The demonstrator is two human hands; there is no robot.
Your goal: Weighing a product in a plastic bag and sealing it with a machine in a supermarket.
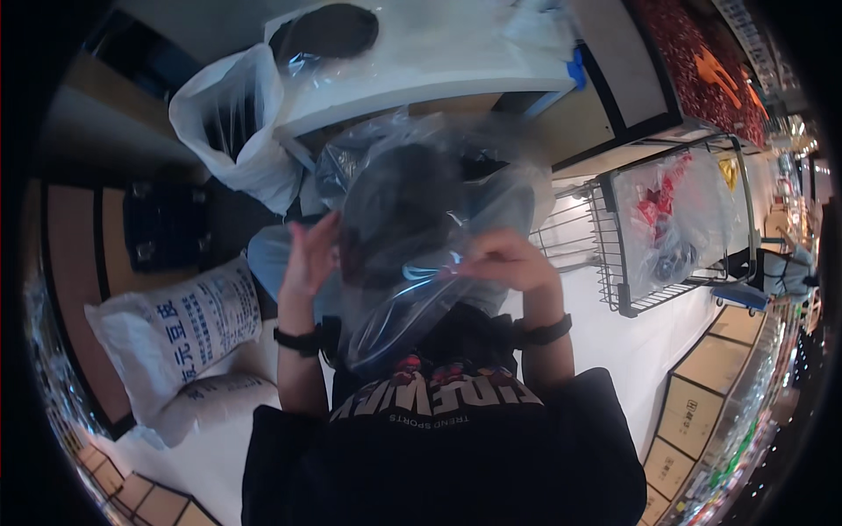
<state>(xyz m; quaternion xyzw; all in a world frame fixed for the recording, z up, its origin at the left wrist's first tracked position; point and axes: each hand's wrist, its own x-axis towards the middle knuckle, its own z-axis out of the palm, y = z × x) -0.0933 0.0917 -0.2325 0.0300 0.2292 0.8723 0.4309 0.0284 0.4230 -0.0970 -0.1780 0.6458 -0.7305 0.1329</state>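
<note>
A large clear plastic bag point(403, 316) with a dark bulk inside point(390, 210) lies over my lap, partly blurred. My right hand point(509, 261) pinches the bag's edge at its right side. My left hand point(311, 254) is at the bag's left side with thumb and fingers apart; whether the fingertips touch the plastic I cannot tell. Just beyond the bag stands a white tabletop point(447, 66) with a dark item in plastic point(324, 31) on it.
An open white sack point(197, 101) is at upper left, a dark blue case point(167, 223) and filled white sacks point(175, 333) below it. A wire trolley point(627, 298) holding bagged items stands right. A person point(785, 276) is at far right, near stacked cartons point(688, 403).
</note>
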